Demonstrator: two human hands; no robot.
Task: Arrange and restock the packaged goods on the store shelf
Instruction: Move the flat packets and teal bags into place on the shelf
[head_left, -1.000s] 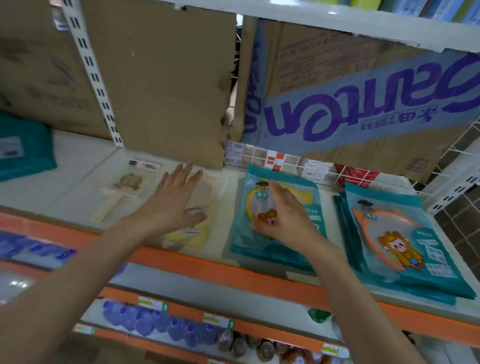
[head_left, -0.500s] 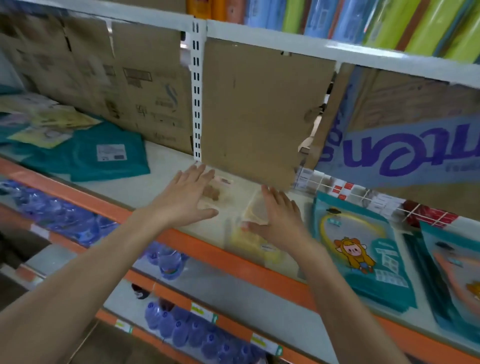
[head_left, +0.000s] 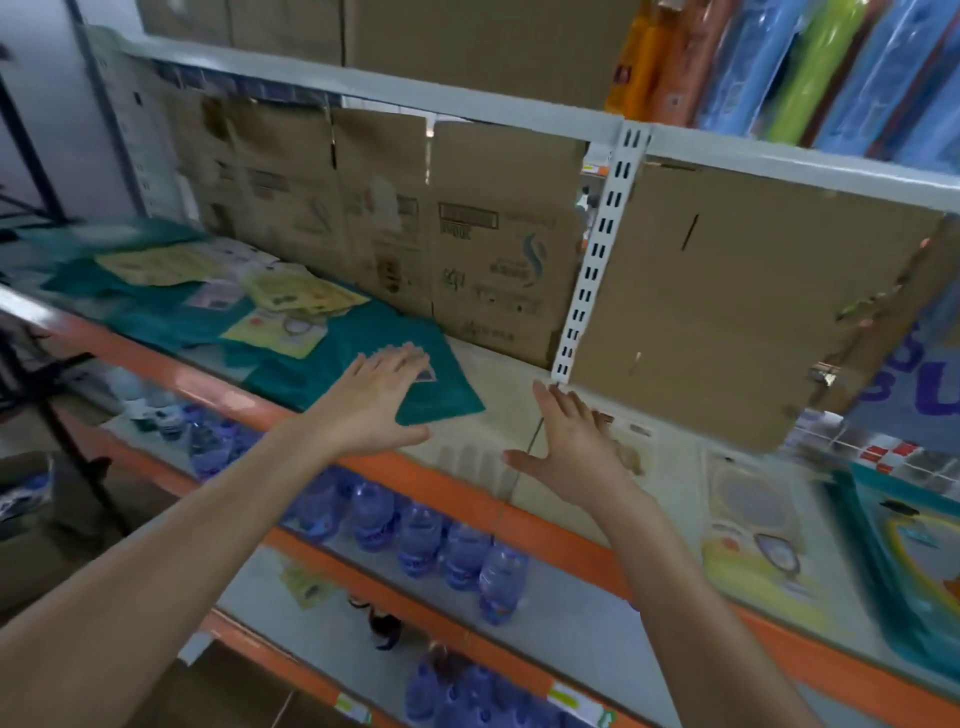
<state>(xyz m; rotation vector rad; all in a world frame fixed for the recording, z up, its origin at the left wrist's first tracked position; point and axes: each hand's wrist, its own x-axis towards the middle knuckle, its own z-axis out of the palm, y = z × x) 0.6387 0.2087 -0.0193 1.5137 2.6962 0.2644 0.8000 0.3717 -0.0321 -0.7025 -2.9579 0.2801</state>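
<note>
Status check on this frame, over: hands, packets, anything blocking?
Left grip open, flat on teal packet. Right grip open, fingers spread, at edge of pale packet. Neither packet held. Nothing in the way.

Both arms out, forearms bare. Left arm (head_left: 171, 561) runs from the lower left of frame up to centre. Left hand (head_left: 376, 402) is palm down, fingers (head_left: 402, 359) straight and close together, thumb (head_left: 415, 433) out to the right. Right arm (head_left: 691, 597) comes up from the bottom edge, right of centre. Right hand (head_left: 571, 457) is also palm down, fingers straight and slightly fanned, thumb out left. Hands near each other, not touching, left one higher in frame. Neither grips anything.
</note>
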